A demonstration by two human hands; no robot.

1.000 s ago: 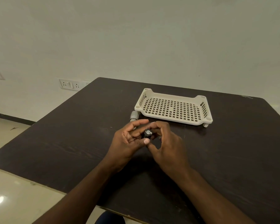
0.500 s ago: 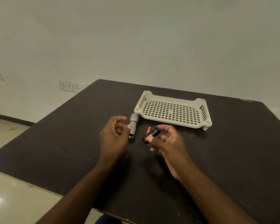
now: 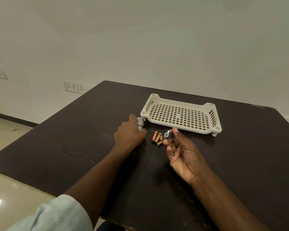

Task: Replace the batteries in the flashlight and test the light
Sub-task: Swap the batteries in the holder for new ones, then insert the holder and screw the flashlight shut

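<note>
A grey metal flashlight (image 3: 140, 122) lies on the dark table (image 3: 73, 147) just left of the tray, its head toward the far side. My left hand (image 3: 129, 135) lies over its near part, fingers wrapped on the body. My right hand (image 3: 180, 152) is raised palm-up and pinches a black battery holder (image 3: 167, 134) between thumb and fingertips, its metal contact facing me. Three small orange-and-gold batteries (image 3: 156, 137) lie loose on the table between the two hands.
A cream perforated plastic tray (image 3: 212, 124) stands on short feet behind the hands. The table's left edge runs diagonally, with floor beyond it. Wall sockets (image 3: 74, 87) sit on the wall at left.
My left hand has moved forward from beside the flashlight onto it. My right hand has turned palm-up with the holder, and the batteries now lie uncovered on the table.
</note>
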